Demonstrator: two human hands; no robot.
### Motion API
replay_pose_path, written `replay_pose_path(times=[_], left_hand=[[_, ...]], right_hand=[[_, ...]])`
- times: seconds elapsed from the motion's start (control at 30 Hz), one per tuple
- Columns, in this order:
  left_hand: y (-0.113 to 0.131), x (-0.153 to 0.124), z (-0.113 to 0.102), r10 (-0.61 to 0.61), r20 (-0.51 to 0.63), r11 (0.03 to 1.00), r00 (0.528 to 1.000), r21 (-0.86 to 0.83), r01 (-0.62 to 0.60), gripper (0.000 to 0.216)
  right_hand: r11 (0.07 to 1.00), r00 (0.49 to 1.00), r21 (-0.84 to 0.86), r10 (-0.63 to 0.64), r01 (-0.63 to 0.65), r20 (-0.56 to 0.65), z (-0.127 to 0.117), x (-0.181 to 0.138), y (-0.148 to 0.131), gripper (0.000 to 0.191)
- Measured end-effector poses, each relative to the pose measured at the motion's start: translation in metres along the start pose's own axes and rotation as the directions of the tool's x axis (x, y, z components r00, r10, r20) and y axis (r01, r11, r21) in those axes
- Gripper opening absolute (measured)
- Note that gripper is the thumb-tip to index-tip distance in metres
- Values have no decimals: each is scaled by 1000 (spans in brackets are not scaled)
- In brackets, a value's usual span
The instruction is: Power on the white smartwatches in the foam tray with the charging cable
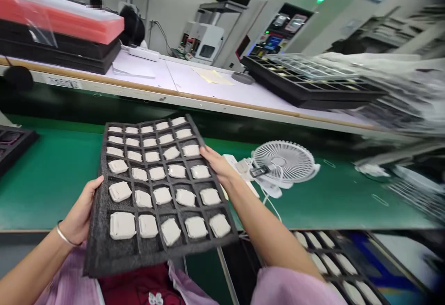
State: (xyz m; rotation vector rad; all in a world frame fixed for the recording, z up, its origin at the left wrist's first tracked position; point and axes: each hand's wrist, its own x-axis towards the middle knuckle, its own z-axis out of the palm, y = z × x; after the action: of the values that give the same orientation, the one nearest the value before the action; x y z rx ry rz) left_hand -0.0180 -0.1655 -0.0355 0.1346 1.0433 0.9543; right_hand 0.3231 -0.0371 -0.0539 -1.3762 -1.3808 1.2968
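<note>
Foam tray (104, 249) of thirty white parts (122, 225), gripped by left hand (81, 212) and right hand (217, 166).

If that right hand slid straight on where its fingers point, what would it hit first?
Likely the white parts in the foam tray, whose edge the right hand already touches.
</note>
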Motion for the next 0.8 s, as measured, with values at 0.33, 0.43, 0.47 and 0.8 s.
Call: replay_pose_path(times=[0.33, 0.43, 0.47, 0.8], left_hand=[[-85, 19, -33, -119, 340, 971, 933, 237, 37, 85], [-109, 28, -20, -239, 406, 959, 882, 238, 151, 104], [-115, 30, -18, -267, 414, 956, 870, 228, 185, 110], [-144, 34, -31, -346, 249, 889, 905, 395, 231, 102]], right_hand=[[778, 860, -510, -77, 368, 504, 158, 171, -105, 26], [670, 779, -553, -62, 495, 623, 190, 179, -104, 27], [641, 757, -559, -53, 526, 652, 198, 179, -101, 28], [450, 740, -698, 113, 556, 663, 207, 190, -61, 35]])
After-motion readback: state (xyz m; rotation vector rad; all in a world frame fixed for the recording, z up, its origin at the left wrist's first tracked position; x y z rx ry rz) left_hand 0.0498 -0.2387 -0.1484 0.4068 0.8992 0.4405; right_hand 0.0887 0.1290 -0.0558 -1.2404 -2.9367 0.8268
